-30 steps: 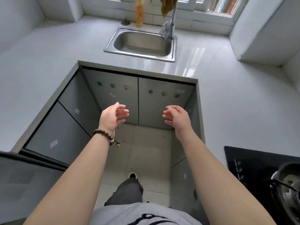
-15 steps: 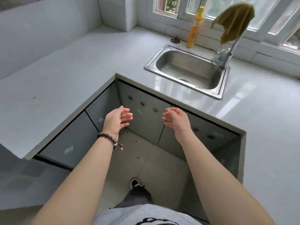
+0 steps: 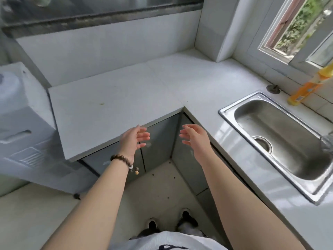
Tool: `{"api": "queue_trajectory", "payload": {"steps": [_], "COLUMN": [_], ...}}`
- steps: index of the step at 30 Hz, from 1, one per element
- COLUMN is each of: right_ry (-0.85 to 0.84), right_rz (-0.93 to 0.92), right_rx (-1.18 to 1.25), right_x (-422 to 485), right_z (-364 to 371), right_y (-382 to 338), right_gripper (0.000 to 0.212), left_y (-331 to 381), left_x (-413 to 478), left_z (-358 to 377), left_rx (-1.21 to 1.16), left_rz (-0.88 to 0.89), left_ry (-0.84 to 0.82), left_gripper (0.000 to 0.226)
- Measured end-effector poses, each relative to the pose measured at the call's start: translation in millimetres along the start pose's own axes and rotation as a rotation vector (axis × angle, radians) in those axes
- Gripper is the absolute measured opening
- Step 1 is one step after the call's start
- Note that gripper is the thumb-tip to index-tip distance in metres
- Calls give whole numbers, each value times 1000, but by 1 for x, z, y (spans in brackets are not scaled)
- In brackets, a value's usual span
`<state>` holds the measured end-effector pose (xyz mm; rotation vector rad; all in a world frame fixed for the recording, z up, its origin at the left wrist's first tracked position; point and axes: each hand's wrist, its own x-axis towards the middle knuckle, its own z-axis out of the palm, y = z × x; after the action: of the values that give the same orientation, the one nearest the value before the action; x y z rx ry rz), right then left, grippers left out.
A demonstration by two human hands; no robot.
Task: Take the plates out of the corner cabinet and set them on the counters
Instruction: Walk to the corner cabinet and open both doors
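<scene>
Well, with our left hand point(image 3: 134, 139) and right hand point(image 3: 195, 139) both open and empty before the shut corner cabinet point(image 3: 162, 147), no plates in sight, we judged that pulling it open blind could tip leaning plates out onto the floor point(image 3: 158, 192).
</scene>
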<state>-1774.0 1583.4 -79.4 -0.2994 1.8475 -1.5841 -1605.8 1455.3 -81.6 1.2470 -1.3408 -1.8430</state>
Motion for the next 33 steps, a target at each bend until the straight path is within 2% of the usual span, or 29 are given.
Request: {"api": "queue_trajectory", "payload": {"steps": [10,17,20,22,24,27,31,33], "right_ry": [-373,-453,-452,-451,-442,-428,-404,-391], "right_rz": [-10,-28,-16,0,16,40,59,62], "right_rx": [-146,-224,-227,-236,-243,-244,-241,-249], "right_x": [73,102,113,119,126,139,155,163], "right_z": [40,56,61,62,61,56,42,33], "right_y": [-29,-35,-32,-27,-21,-13,-2,3], "right_gripper": [11,11,12,14,15,14,13,14], "left_y": [-7,-22,-33,-46,-61,-74,-77,-78], "left_x": [16,35,49,56,64,83,113,129], "left_z": [-16,-9,-12,-10,-4,7,17,20], "left_rx": [-149,-196,-253,-383,-612,-922,-1100,-1136], "left_rz": [-5,-57,-135,-215,-292,-317,-322,-330], "left_ry": [341,409,421,404,384,402,467,513], "left_gripper": [31,32,32,32,35,44,46,40]}}
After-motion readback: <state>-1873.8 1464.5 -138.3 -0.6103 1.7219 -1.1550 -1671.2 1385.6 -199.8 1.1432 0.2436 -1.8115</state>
